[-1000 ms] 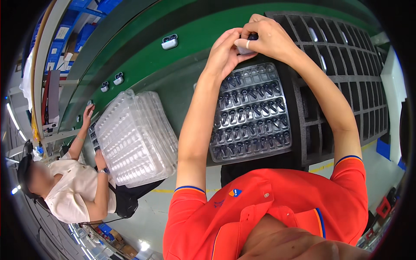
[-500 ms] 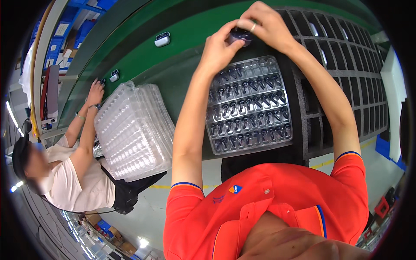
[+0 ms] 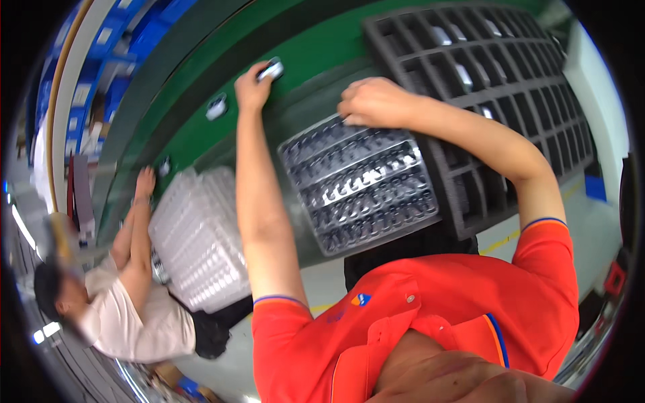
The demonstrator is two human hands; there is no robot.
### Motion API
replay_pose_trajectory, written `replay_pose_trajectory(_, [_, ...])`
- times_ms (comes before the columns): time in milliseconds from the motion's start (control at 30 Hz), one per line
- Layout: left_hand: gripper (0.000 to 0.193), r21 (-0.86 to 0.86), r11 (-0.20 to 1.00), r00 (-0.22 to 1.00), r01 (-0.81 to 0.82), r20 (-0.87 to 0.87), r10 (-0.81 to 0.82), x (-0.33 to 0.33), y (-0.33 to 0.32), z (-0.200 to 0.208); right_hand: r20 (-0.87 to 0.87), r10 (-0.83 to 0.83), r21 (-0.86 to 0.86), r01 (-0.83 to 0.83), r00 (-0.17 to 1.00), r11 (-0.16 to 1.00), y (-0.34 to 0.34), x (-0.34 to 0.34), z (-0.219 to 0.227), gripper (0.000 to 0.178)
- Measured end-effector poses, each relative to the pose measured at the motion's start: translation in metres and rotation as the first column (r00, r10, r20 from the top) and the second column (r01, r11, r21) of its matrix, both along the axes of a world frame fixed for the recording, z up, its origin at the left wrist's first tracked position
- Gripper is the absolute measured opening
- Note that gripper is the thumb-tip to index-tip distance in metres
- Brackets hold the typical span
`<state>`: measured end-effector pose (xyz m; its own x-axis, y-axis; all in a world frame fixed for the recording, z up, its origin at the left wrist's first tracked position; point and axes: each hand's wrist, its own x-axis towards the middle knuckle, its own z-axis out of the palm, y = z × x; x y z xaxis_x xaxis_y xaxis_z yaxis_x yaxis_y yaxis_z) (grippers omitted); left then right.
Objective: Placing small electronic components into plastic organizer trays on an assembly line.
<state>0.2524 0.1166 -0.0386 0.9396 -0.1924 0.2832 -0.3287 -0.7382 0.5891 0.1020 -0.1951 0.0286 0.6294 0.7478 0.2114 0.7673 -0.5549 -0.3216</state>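
My left hand [image 3: 253, 88] reaches out over the green belt, its thumb and fingers closed on a small white and black earbud case [image 3: 271, 69]. Across the far edge of a clear plastic tray [image 3: 363, 178] lies my right hand [image 3: 377, 103], fingers curled together; whatever they may hold is hidden. Rows of small dark glossy pieces, apparently earbuds, fill much of this tray. Another similar case [image 3: 217, 106] sits on the belt, left of my left forearm.
A grey foam tray [image 3: 440, 144] with slots, several holding white pieces, lies on the right. Stacked clear trays [image 3: 198, 235] stand to the left. Beyond them, a co-worker's hand [image 3: 145, 181] is beside another case [image 3: 165, 165]. Blue bins [image 3: 144, 40] line the far left.
My hands were together on a dark glossy case and have parted. The left went left over the belt; the right came down to the tray's far edge. The whole view has turned.
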Motion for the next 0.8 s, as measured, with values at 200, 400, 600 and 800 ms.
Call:
replay_pose_trajectory(200, [0.047,0.088,0.971,0.922,-0.223,0.343,0.181,-0.037,-0.056,0.049,0.079,-0.011,0.07,0.006,0.997,0.998,0.013,-0.001,-0.013,0.022])
replay_pose_trajectory(400, [0.023,-0.187,0.907,0.92,0.376,-0.038,-0.39,-0.094,-0.283,0.149,0.357,-0.076,0.042,0.065,0.931,0.997,0.002,-0.008,-0.04,0.011])
replay_pose_trajectory(600, [0.028,0.561,0.664,0.837,0.494,-0.099,-0.538,-0.131,-0.346,0.121,-0.259,-0.098,-0.092,0.077,0.961,0.993,-0.137,-0.092,0.093,0.019])
replay_pose_trajectory(800, [0.052,0.754,0.466,0.886,0.464,-0.394,-0.244,-0.147,-0.396,0.14,-0.043,-0.401,-0.07,0.398,0.915,0.915,-0.252,-0.032,0.063,0.025])
